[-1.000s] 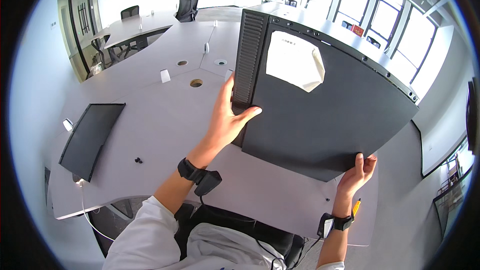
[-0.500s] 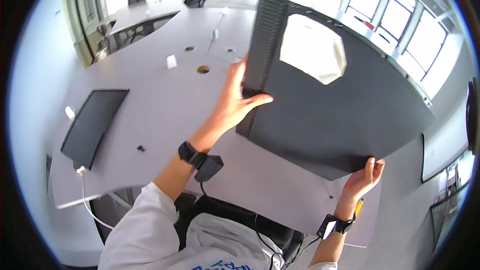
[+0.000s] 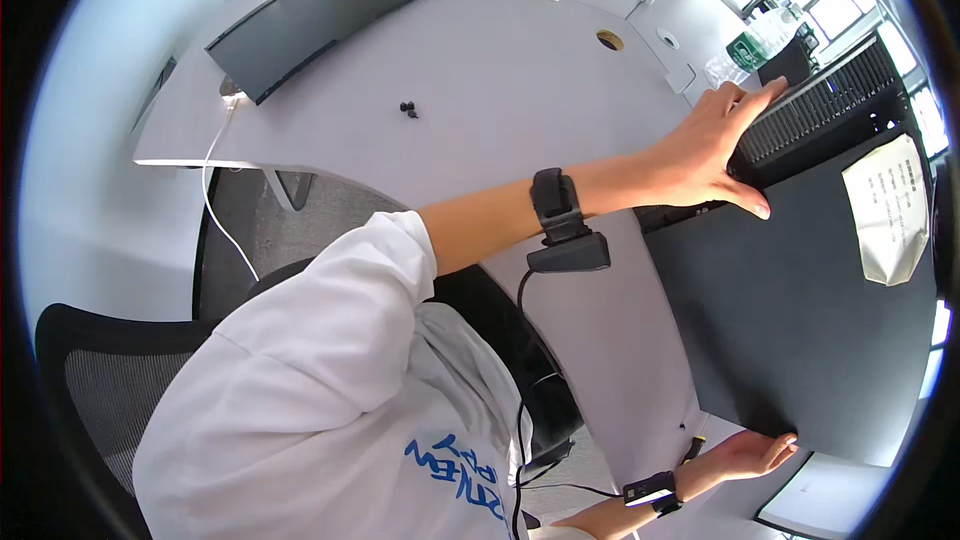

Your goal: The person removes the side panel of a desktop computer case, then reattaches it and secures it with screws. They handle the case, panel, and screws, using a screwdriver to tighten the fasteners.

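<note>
A large black computer case (image 3: 800, 320) with a finely ribbed end is held up at the right. On its flat side is an angular white paper label (image 3: 887, 210). My left hand (image 3: 705, 150) grips the ribbed end, its thumb lying on the flat side and its fingers reaching over the top edge. Down at the lower corner, my right hand (image 3: 740, 460) supports the case, palm up, with the fingertips against its edge. Black bands with small devices circle both wrists. The far side of the case is hidden.
A dark monitor (image 3: 320, 28) stands at the left of the pale desk (image 3: 480, 90), a white cable (image 3: 215, 190) hanging near it. Small black parts (image 3: 408, 110) lie mid-desk. A clear bottle (image 3: 750, 48) with a green label stands beyond my left hand. A mesh chair (image 3: 135, 390) is at lower left.
My view has turned toward the left, so desk and monitor appear higher and further right. The case now sits further right in view, still in both hands; its label shows more clearly.
</note>
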`<state>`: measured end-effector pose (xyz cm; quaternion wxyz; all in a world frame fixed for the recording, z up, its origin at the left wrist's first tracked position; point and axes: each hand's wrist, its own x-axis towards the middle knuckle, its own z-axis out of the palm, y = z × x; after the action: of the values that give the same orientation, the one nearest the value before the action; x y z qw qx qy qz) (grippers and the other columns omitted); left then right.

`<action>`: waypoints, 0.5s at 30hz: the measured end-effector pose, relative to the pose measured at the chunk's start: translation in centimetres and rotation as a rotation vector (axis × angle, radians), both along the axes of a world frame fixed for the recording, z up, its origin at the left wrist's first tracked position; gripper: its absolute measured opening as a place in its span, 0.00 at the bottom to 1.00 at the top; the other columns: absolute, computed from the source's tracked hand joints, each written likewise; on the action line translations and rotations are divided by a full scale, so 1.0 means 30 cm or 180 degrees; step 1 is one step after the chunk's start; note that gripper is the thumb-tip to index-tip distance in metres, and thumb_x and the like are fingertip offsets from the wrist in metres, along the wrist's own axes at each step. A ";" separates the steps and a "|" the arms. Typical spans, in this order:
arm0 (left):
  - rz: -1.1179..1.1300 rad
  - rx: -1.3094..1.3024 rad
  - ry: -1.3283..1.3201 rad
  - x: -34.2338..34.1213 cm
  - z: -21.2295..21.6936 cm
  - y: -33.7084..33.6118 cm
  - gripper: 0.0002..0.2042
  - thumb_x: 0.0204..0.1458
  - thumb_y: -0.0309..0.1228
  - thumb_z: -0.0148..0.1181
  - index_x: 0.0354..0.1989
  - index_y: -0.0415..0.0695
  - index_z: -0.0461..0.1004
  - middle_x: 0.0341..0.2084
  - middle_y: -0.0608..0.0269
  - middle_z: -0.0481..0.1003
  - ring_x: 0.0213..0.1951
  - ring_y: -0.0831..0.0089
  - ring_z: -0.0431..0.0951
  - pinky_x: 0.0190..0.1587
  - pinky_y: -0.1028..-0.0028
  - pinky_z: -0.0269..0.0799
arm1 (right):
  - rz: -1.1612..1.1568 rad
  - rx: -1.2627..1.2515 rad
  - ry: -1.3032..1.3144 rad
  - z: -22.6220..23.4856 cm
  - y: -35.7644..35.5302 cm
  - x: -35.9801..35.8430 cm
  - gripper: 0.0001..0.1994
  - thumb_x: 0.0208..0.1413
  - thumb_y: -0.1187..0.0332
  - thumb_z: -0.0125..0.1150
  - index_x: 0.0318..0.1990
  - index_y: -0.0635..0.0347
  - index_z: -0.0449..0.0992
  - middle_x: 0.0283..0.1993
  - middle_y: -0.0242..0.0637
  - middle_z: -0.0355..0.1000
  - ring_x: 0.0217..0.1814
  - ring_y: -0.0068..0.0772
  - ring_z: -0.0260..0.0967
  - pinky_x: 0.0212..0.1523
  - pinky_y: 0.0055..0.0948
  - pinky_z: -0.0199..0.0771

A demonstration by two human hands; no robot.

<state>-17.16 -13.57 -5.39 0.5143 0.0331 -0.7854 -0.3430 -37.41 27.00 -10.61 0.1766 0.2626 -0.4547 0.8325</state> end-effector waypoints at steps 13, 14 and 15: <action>0.0144 -0.0211 0.0359 -0.039 -0.022 0.030 0.59 0.45 0.47 0.80 0.77 0.40 0.43 0.66 0.38 0.53 0.66 0.41 0.57 0.69 0.50 0.56 | 0.0180 -0.0013 -0.0018 0.018 0.007 0.040 0.12 0.61 0.68 0.67 0.50 0.59 0.80 0.54 0.39 0.79 0.56 0.40 0.74 0.62 0.45 0.71; 0.0089 -0.0310 0.0350 -0.033 -0.017 0.028 0.60 0.48 0.45 0.79 0.78 0.37 0.37 0.73 0.34 0.49 0.72 0.37 0.53 0.73 0.49 0.52 | 0.0201 -0.0049 -0.0023 0.019 0.006 0.040 0.11 0.61 0.68 0.67 0.50 0.59 0.80 0.53 0.39 0.79 0.56 0.40 0.74 0.62 0.46 0.71; 0.0166 -0.0438 0.0396 -0.032 -0.012 0.028 0.60 0.47 0.45 0.79 0.78 0.35 0.38 0.71 0.32 0.51 0.71 0.36 0.54 0.72 0.49 0.54 | 0.0193 -0.0059 0.0045 0.018 0.005 0.038 0.11 0.60 0.69 0.68 0.49 0.59 0.80 0.52 0.38 0.80 0.55 0.40 0.75 0.61 0.46 0.72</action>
<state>-18.11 -12.75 -5.75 0.5719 -0.0033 -0.7725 -0.2760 -36.26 27.16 -10.07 0.1569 0.2806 -0.4375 0.8398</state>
